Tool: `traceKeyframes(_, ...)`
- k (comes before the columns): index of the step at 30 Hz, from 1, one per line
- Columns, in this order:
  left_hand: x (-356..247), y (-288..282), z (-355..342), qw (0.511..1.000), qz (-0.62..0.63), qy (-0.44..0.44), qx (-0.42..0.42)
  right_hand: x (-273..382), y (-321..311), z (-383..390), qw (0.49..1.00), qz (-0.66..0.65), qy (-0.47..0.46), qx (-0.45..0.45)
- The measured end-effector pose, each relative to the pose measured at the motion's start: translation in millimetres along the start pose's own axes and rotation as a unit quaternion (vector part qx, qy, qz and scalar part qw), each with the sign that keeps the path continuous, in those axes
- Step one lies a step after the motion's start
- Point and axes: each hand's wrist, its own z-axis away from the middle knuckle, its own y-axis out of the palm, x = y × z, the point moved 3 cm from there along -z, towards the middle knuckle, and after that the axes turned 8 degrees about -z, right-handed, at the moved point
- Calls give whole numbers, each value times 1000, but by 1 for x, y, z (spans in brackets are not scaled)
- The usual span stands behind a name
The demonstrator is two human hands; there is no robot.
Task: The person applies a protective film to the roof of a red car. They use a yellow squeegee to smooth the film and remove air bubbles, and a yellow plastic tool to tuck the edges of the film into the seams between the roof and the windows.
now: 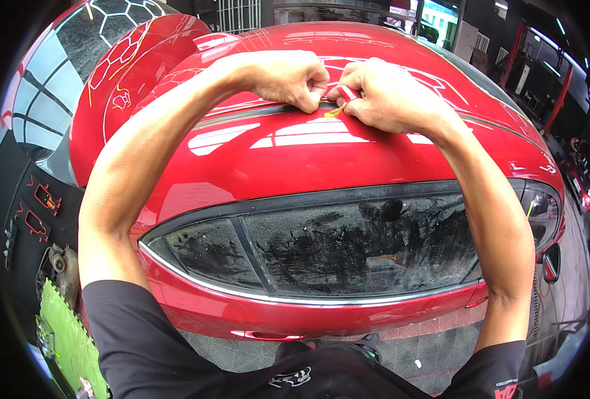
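While both arms reach across the red car roof [321,146], the two hands meet at the dark trim strip [241,117] that runs along the roof's seam. The left hand [288,78] is curled almost closed, its fingers [311,100] pinched down on the strip's edge, though what exactly sits between them cannot be made out. The right hand [388,96] is closed around a small red-and-white tool [348,93], with a short yellow sliver [333,112] showing just below it, touching the seam. Nearer the person lies the dark side window [348,246], edged with a bright chrome moulding [275,296]. A second red panel with white hexagon lines [128,60] stands at the upper left.

To do this step well, I judge the tool should stay low and nearly flat to the paint, moving along the seam rather than across it, with the left hand keeping the edge taut right beside the tip. Light, even pressure matters; a slip could scratch the glossy surface.
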Motion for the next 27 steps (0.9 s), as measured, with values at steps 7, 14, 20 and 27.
traceKeyframes(7,8,8,-5,998,56,20,-23,12,-4,-8,998,-49,41,-27)
traceKeyframes(14,8,7,-2,999,37,8,1,18,2,-14,999,-27,13,-23)
traceKeyframes(20,0,7,-4,997,74,30,-9,32,-20,-9,987,-92,98,86)
traceKeyframes(27,12,4,3,999,-4,31,-10,42,-14,-16,996,7,34,88)
